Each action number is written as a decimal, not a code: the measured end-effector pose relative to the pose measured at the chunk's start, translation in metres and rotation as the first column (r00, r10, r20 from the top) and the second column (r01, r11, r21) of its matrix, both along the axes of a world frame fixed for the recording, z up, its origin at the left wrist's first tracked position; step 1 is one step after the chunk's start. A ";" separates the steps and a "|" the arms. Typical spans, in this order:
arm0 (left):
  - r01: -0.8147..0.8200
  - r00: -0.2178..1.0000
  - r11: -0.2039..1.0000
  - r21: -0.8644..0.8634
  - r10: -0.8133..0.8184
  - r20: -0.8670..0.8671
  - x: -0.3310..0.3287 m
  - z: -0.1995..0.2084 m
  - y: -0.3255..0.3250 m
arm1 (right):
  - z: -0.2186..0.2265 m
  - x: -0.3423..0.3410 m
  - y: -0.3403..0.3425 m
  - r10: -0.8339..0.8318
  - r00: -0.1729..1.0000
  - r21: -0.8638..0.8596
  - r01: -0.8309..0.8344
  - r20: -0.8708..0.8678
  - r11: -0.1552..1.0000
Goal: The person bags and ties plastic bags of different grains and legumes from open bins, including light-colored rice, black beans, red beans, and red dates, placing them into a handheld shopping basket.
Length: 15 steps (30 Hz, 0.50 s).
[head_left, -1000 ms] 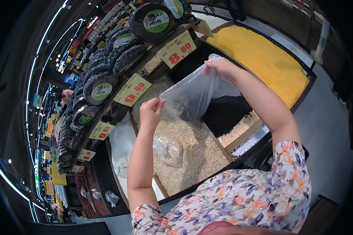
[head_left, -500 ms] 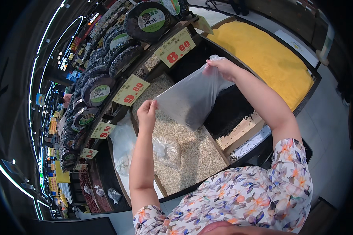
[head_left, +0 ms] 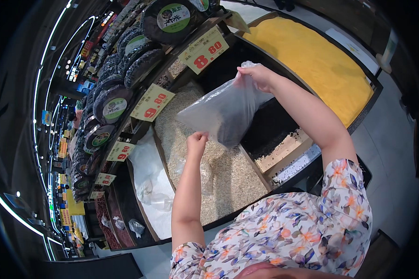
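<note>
A thin clear plastic bag [head_left: 209, 107] hangs over the bins, with dark grains gathered in its lower part. My right hand [head_left: 257, 77] is closed round its bunched upper end. Lower down, my left hand [head_left: 197, 143] pinches at the bag's near edge, its fingertips pressed together. The bag's left corner sticks out free beyond that hand. Under the bag lies a bin of pale oat-like grain [head_left: 237, 179], and a bin of black grain [head_left: 272, 130] adjoins it on the right. A small clear bag [head_left: 206, 174] rests on the pale grain, partly hidden by my left forearm.
Yellow grain or meal [head_left: 307, 65] fills a bin at the far right. On the left, a white-filled bin [head_left: 158, 216] holds plastic bags [head_left: 146, 162]. Price signs [head_left: 153, 102] and dark wrapped round packages [head_left: 111, 104] line the shelf. A wooden divider [head_left: 284, 153] edges the black grain.
My left hand has left the bag's outer corner and moved right and nearer to me, down its edge. The bag has sagged slightly; my right hand shifted a little left.
</note>
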<state>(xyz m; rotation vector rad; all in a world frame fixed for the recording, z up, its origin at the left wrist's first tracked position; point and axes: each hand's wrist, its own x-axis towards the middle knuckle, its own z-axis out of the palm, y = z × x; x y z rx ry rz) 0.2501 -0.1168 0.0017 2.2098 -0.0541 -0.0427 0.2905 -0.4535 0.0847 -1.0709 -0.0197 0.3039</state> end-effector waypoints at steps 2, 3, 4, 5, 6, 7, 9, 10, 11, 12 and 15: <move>-0.021 0.999 1.000 0.013 0.020 0.044 0.001 0.000 -0.004 | -0.003 0.000 -0.004 -0.023 1.000 -0.013 0.023 -0.012 1.000; -0.053 0.994 0.998 0.026 0.050 0.096 0.002 0.002 -0.005 | -0.004 0.003 -0.006 -0.011 0.997 -0.022 0.013 0.080 1.000; -0.045 0.994 0.999 0.006 0.045 0.097 0.003 0.005 -0.003 | -0.005 0.005 -0.010 0.003 0.985 -0.033 0.003 0.172 0.999; -0.033 0.995 0.999 0.007 0.032 0.098 0.004 0.008 -0.003 | -0.005 0.007 -0.015 -0.010 0.985 -0.032 0.016 0.173 0.999; -0.017 0.986 0.996 -0.092 0.032 0.165 0.003 0.014 -0.007 | -0.004 0.008 -0.019 -0.022 0.985 -0.036 0.029 0.172 0.999; 0.004 0.972 0.982 -0.190 0.040 0.230 0.004 0.020 -0.010 | -0.002 0.009 -0.024 -0.034 0.985 -0.040 0.041 0.170 0.998; 0.042 0.964 0.973 -0.227 0.020 0.264 0.007 0.040 -0.016 | 0.003 0.013 -0.037 -0.025 0.979 -0.065 0.039 0.201 0.997; 0.040 0.946 0.972 -0.230 0.038 0.323 0.010 0.053 -0.021 | 0.004 0.016 -0.044 -0.028 0.988 -0.101 0.044 0.154 0.994; 0.038 0.923 0.972 -0.233 0.056 0.380 0.014 0.066 -0.025 | 0.004 0.018 -0.051 -0.033 0.994 -0.137 0.047 0.106 0.989; 0.035 0.910 0.983 -0.179 0.043 0.413 0.015 0.083 -0.035 | 0.000 0.021 -0.060 -0.041 0.997 -0.126 0.049 0.068 0.991; -0.035 0.841 0.998 -0.058 0.061 0.537 0.021 0.124 -0.051 | -0.007 0.023 -0.067 -0.114 0.992 -0.197 0.101 -0.056 0.975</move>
